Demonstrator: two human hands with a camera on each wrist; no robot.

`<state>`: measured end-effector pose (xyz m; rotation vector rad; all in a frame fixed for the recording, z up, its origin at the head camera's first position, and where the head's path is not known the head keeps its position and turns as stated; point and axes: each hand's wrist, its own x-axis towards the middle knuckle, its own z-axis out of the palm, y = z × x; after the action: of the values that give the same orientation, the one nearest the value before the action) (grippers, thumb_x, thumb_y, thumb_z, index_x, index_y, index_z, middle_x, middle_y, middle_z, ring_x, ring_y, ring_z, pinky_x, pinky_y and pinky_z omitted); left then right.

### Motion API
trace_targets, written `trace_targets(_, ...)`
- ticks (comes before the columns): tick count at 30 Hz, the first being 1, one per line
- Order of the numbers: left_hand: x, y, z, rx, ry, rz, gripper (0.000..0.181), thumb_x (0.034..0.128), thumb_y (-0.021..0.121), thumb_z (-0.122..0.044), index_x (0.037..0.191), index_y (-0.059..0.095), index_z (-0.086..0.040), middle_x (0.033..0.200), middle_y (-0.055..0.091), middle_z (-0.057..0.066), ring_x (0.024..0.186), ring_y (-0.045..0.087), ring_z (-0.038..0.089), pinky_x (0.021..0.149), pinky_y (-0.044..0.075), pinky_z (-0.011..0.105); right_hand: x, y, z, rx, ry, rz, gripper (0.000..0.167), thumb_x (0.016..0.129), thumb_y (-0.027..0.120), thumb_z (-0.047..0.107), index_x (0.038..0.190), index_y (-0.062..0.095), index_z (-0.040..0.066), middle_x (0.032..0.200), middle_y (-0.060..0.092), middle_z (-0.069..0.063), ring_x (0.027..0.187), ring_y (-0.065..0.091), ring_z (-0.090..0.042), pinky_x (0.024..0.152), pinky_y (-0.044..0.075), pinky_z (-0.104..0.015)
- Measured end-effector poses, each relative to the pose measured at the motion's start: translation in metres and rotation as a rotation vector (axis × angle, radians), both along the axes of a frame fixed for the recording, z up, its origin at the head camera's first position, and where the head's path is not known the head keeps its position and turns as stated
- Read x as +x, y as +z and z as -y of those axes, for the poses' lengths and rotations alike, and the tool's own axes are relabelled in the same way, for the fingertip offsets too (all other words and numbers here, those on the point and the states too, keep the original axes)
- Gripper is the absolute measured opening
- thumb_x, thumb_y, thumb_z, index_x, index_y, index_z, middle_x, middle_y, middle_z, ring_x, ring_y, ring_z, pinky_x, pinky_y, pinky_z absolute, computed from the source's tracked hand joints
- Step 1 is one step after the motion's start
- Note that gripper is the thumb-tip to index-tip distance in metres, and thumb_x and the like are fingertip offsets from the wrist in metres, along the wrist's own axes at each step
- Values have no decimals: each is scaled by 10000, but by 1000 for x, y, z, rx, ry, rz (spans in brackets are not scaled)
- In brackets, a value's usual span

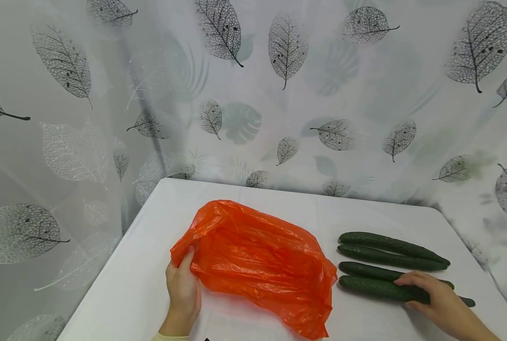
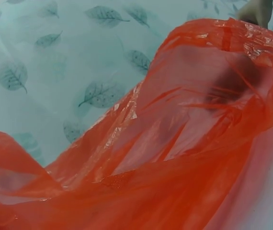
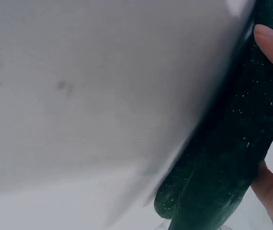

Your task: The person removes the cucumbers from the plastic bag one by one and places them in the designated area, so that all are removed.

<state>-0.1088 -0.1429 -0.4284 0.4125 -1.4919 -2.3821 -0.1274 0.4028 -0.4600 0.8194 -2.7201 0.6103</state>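
A thin orange-red plastic bag lies spread and crumpled on the table. Its left edge is held by my left hand, the thumb over the plastic and the other fingers partly hidden by it. The bag fills much of the left wrist view, with a dark shape showing dimly through it. To the right, my right hand grips the nearest dark green cucumber, thumb on one side and fingers on the other. In the right wrist view this cucumber lies between thumb and fingers, with another cucumber end beside it.
More cucumbers lie side by side just beyond the gripped one, right of the bag. The white table has its far edge close to a leaf-patterned curtain, which also hangs along the left and right sides.
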Motion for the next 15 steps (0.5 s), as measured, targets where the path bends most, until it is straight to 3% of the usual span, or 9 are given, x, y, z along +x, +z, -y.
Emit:
trace_targets(10,1,2,3,-35,15,3,553,1030,552,-45,1552,373,-62,1526,436,-3,1334,449,185,1034,443,215,3,-1,4,139,-74,-89,657,479,955,61,1040,710,301,1107,640,68,1015,579,-19,817,353,-3)
trace_targets(15,3,3,5,-80,34,-7,605,981,638,-28,1538,404,-73,1505,462,-7,1304,480,194,1011,465,220,3,2,7,214,-92,-76,641,484,969,82,1043,716,268,1084,626,88,939,632,-148,725,508,-177)
